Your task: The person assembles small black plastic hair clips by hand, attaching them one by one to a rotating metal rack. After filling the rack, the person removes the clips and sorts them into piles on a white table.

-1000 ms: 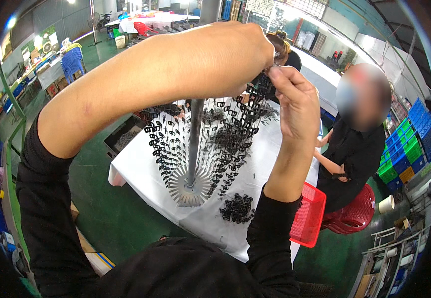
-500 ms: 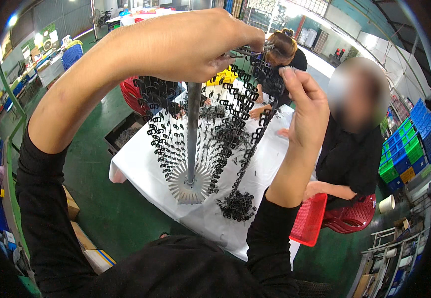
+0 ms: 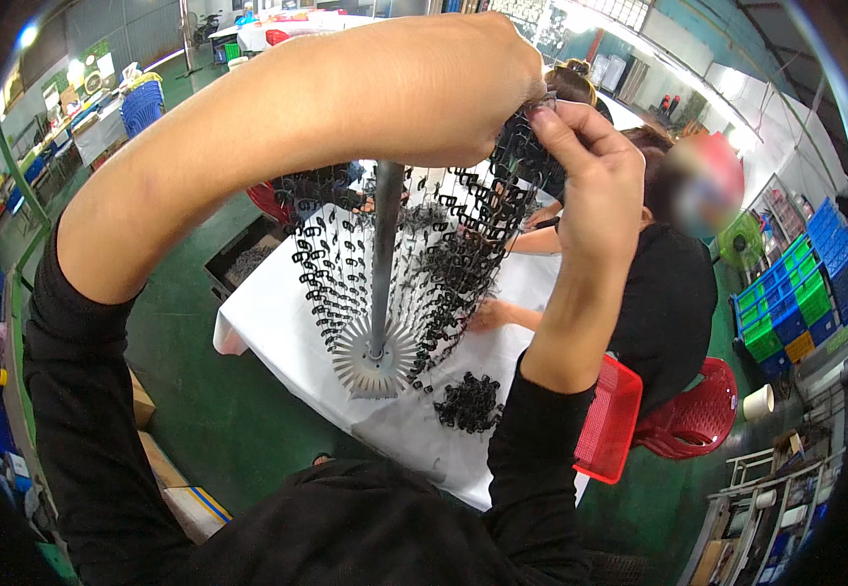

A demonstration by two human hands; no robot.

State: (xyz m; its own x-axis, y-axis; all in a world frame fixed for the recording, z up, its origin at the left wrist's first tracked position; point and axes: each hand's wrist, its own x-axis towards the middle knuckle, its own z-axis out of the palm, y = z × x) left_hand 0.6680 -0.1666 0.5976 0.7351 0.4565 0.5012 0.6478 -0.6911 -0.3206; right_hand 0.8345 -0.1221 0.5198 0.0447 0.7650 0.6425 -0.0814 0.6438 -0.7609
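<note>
A rack with a grey upright pole (image 3: 383, 254) and a slotted round metal base (image 3: 354, 369) stands on the white-covered table. Many strands of small black curved clips (image 3: 321, 283) hang around the pole. My left hand (image 3: 487, 83) is curled at the top of the rack, its fingertips hidden behind the hand. Beside it, my right hand (image 3: 595, 156) pinches the upper end of a clip strand between thumb and fingers, close against the left hand. A loose pile of black clips (image 3: 470, 402) lies on the table below my right forearm.
A co-worker in black (image 3: 668, 303) leans over the table's right side, one hand (image 3: 489, 314) near the strands. Another person (image 3: 572, 83) is behind the rack. A red basket (image 3: 608, 420) and a red chair (image 3: 690, 408) stand at the right. White cloth covers the table (image 3: 287, 322).
My right hand has moved up and left to meet my left hand, which shifted slightly right. The strand has swung from above the pile toward the rack. The right-hand co-worker has bent forward.
</note>
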